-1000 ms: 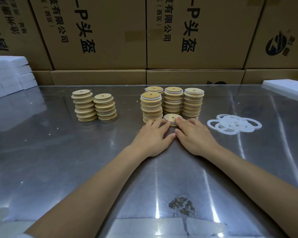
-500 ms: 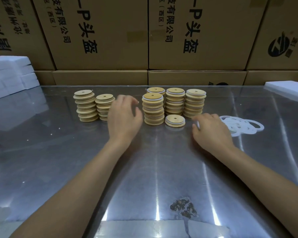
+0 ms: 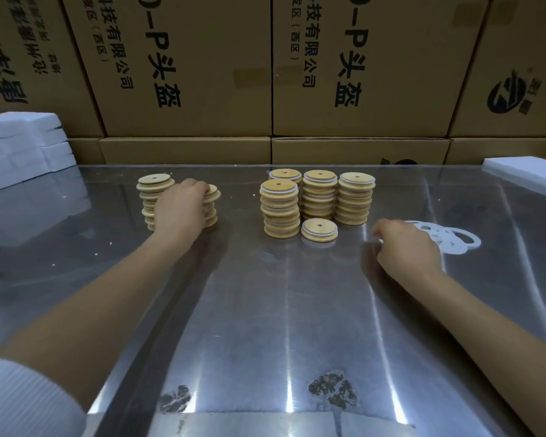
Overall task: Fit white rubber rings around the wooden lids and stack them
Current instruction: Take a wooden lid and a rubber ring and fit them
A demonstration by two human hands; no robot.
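While bare wooden lids [image 3: 154,183] stand stacked far left under the left hand [image 3: 179,209], whose curled fingers grasp the top lid [image 3: 214,192], the rubber rings [image 3: 445,237] lie right, touching the right hand [image 3: 407,247]; its grasp is hidden.

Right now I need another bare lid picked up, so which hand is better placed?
Left. The left hand is already on the ringless stack; the right hand is beside the rings.
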